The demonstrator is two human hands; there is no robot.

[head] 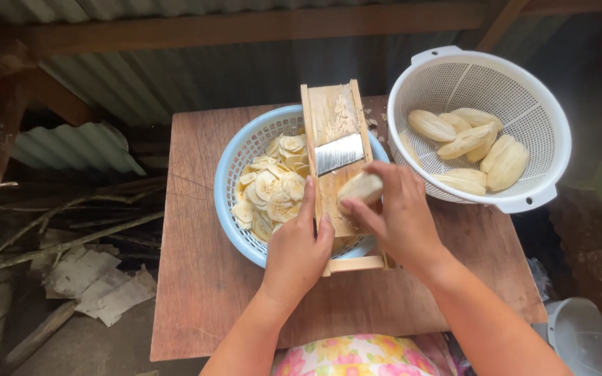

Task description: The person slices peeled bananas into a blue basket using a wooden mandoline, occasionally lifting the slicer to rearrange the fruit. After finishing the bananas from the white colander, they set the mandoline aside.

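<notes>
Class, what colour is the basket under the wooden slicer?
Light blue basket, seen best in the head view.

Two baskets: blue (230, 182), white (412, 82). One wooden slicer (329, 115). Two hands: left (295, 254), right (400, 216).

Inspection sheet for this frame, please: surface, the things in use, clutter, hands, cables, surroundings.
Surface: small wooden table, bare wood toward the near edge.
Things in use: wooden slicer with a metal blade lies across a blue basket that holds pale slices. A peeled piece sits on the slicer below the blade. White colander at the table's far right corner holds more peeled pieces.
Clutter: scraps on the slicer's top end.
Hands: left hand steadies the slicer's left rail; right hand grips the peeled piece.
Cables: nothing seen.
Surroundings: corrugated metal wall, sticks and torn paper on the ground at left, a white container at lower right.
</notes>
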